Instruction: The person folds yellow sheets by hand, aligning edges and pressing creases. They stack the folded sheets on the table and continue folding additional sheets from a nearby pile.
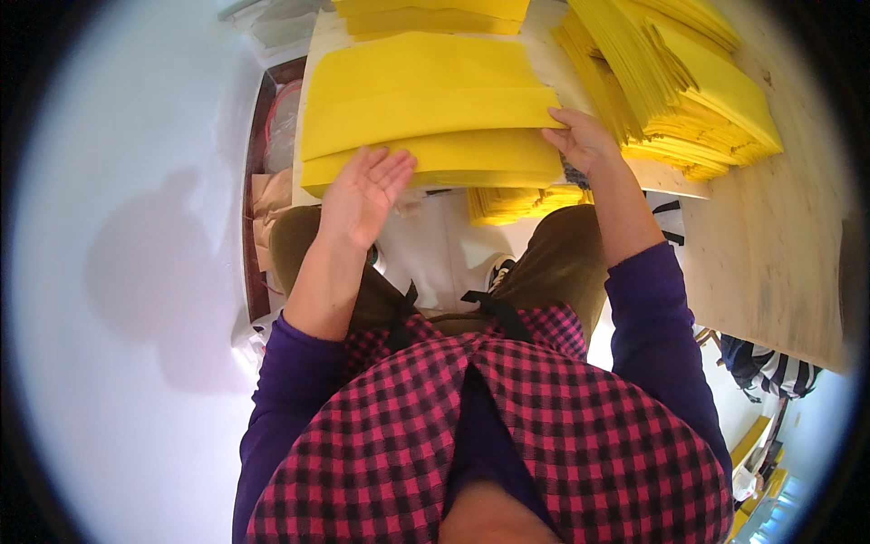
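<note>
A wide yellow sheet, which looks like cloth or felt, lies over a stack of similar yellow sheets on the work surface in front of my lap. Its near edge runs across the stack, leaving a strip of the layers beneath showing. My right hand pinches the sheet at its right near corner, fingers on top. By the stack's near left edge, my left hand is open with the palm turned up and fingers stretched out. Its fingertips overlap the yellow layers; whether they touch is unclear.
Folded yellow pieces are piled high at the right on a wooden board. Another yellow stack lies at the far side. Below the surface sits a yellow bundle. Brown paper fills a box beside the white wall.
</note>
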`<state>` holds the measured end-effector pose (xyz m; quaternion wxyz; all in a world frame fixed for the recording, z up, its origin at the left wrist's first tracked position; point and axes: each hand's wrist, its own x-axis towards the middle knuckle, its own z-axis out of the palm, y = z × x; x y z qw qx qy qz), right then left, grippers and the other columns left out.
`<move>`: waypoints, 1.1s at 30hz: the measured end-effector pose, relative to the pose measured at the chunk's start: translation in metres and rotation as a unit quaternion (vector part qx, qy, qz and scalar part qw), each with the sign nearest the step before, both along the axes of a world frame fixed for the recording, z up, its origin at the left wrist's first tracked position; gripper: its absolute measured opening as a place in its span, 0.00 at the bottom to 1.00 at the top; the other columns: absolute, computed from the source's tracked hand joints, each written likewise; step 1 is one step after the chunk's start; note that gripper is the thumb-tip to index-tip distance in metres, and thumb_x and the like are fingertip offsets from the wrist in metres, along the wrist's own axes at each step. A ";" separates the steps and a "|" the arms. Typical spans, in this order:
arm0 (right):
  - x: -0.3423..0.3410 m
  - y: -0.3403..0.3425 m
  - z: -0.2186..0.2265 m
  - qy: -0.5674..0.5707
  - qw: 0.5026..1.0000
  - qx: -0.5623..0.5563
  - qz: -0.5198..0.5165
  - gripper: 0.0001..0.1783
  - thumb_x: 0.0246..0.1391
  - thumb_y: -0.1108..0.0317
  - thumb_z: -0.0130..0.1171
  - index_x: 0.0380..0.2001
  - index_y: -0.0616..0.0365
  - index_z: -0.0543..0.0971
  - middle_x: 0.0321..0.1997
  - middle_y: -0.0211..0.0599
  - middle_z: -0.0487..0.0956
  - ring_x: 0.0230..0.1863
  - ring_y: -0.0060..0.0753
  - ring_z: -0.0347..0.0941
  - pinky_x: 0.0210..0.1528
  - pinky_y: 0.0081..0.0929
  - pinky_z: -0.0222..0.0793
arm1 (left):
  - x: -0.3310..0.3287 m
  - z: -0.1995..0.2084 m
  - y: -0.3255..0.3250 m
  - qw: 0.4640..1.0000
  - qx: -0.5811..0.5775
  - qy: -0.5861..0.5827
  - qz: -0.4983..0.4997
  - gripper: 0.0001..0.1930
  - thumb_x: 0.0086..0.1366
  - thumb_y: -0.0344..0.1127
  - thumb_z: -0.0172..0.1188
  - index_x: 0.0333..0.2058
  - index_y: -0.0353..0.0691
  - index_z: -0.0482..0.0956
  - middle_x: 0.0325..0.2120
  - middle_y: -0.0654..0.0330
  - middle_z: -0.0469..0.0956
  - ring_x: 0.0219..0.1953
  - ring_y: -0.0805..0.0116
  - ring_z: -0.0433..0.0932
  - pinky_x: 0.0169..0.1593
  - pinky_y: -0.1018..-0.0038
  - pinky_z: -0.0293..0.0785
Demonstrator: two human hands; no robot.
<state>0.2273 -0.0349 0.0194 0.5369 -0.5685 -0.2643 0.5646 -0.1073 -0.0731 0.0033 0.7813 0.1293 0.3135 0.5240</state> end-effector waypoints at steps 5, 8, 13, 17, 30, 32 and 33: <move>0.009 -0.004 -0.001 0.001 1.000 0.004 0.027 0.12 0.56 0.71 0.54 0.43 0.65 0.72 0.41 0.40 0.77 0.38 0.31 0.76 0.39 0.24 0.79 | -0.031 0.000 0.038 0.996 -0.011 -0.051 0.078 0.22 0.67 0.34 0.45 0.55 0.26 0.57 0.56 0.39 0.59 0.59 0.46 0.61 0.64 0.53 0.56; 0.020 -0.009 -0.004 -0.011 0.998 0.000 0.070 0.13 0.57 0.70 0.53 0.44 0.65 0.72 0.42 0.39 0.77 0.39 0.31 0.76 0.40 0.25 0.79 | -0.061 -0.001 0.058 0.995 -0.017 -0.023 0.093 0.20 0.66 0.33 0.46 0.53 0.27 0.61 0.55 0.43 0.64 0.57 0.49 0.64 0.62 0.53 0.58; 0.028 -0.002 -0.005 -0.005 0.996 0.003 0.091 0.15 0.59 0.65 0.52 0.44 0.65 0.73 0.41 0.39 0.78 0.39 0.29 0.77 0.40 0.24 0.77 | -0.104 0.003 0.086 0.997 -0.014 0.074 -0.026 0.17 0.64 0.33 0.49 0.49 0.30 0.67 0.46 0.47 0.74 0.49 0.53 0.72 0.52 0.58 0.70; 0.036 0.023 -0.001 -0.020 0.992 0.004 0.121 0.16 0.60 0.62 0.51 0.43 0.65 0.74 0.39 0.38 0.79 0.38 0.27 0.77 0.39 0.22 0.75 | -0.110 0.006 0.122 0.978 0.041 0.167 -0.120 0.18 0.65 0.35 0.51 0.51 0.33 0.68 0.45 0.51 0.75 0.46 0.60 0.75 0.46 0.68 0.74; 0.040 0.108 0.007 -0.126 0.973 -0.011 0.193 0.12 0.54 0.65 0.59 0.38 0.61 0.76 0.35 0.33 0.79 0.30 0.20 0.76 0.33 0.18 0.75 | -0.071 0.009 0.210 0.933 0.111 0.313 -0.140 0.18 0.61 0.25 0.54 0.50 0.31 0.69 0.46 0.54 0.75 0.45 0.64 0.76 0.51 0.71 0.71; 0.040 0.116 0.005 -0.136 0.970 -0.013 0.202 0.12 0.53 0.65 0.60 0.39 0.59 0.76 0.35 0.31 0.80 0.32 0.19 0.76 0.36 0.18 0.75 | -0.074 0.010 0.214 0.925 0.117 0.335 -0.137 0.17 0.61 0.25 0.54 0.50 0.31 0.69 0.45 0.54 0.76 0.46 0.64 0.76 0.51 0.71 0.71; 0.039 0.120 0.003 -0.137 0.967 -0.005 0.214 0.13 0.52 0.66 0.61 0.40 0.59 0.76 0.36 0.31 0.80 0.33 0.19 0.76 0.38 0.19 0.74 | -0.077 0.013 0.215 0.924 0.126 0.337 -0.132 0.17 0.61 0.25 0.55 0.49 0.31 0.70 0.44 0.54 0.76 0.45 0.64 0.76 0.51 0.72 0.72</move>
